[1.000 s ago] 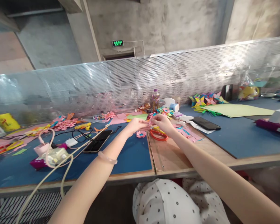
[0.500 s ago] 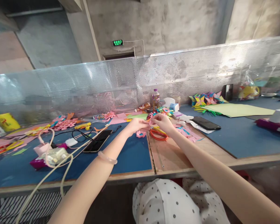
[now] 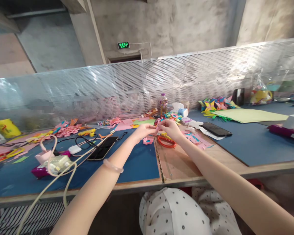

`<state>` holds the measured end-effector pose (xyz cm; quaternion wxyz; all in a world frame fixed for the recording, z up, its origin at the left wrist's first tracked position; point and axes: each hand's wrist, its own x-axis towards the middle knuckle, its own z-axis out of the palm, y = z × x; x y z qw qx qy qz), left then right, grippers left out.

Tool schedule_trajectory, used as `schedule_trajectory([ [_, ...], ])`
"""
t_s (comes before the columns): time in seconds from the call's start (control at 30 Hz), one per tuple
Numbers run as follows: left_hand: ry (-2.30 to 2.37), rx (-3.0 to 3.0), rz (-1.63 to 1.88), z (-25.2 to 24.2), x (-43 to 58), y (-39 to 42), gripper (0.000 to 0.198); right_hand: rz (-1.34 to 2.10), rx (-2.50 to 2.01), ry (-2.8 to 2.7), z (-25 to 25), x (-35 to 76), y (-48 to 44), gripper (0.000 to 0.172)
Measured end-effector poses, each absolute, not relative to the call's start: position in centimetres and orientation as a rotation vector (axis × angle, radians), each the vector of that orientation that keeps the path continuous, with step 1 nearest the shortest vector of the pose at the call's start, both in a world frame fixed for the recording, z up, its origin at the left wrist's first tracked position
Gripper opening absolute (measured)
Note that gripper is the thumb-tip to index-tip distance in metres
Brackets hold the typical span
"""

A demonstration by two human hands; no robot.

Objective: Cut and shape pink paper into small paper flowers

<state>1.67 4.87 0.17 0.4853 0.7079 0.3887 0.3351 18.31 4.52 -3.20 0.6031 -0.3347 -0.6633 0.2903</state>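
Note:
Above the seam between the blue mat and the bare wood, my left hand (image 3: pixel 145 131) and my right hand (image 3: pixel 171 128) meet at the fingertips. Both are closed in a pinch around a small piece of pink paper (image 3: pixel 157 132), mostly covered by the fingers. Just below my left fingertips lies a pink paper flower (image 3: pixel 147 141) with a blue centre. Red-orange handles, apparently of scissors (image 3: pixel 166 142), rest on the wood under my right hand. Pink and blue paper pieces (image 3: pixel 198 139) are spread to the right of my right wrist.
A black phone (image 3: pixel 104 148) and tangled cables lie beside my left forearm, near a purple power strip (image 3: pixel 40 172). Another phone (image 3: pixel 217 129) is at right. Behind my hands stand a drink bottle (image 3: pixel 163 106) and a perforated metal screen (image 3: pixel 137 85). Yellow-green sheets (image 3: pixel 252 115) lie far right.
My fingertips have drawn slightly closer together, and less of the pink paper shows between them. Both arms and the things on the table stay where they were.

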Motion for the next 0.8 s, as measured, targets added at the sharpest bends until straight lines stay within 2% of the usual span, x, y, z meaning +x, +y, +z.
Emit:
schedule_trajectory([
  [0.33,0.94,1.719,0.974,-0.4,2.1,5.2,0.03,0.637,-0.745,-1.547,-3.6,18.2,4.8,0.014],
  [0.53,0.932,1.697,0.993,-0.6,2.1,5.3,0.029,0.733,-0.723,-1.479,-3.6,18.1,4.7,0.024],
  [0.8,0.886,1.67,0.985,-0.9,2.1,5.8,0.034,0.726,-0.756,-1.47,-3.2,18.1,4.4,0.025],
])
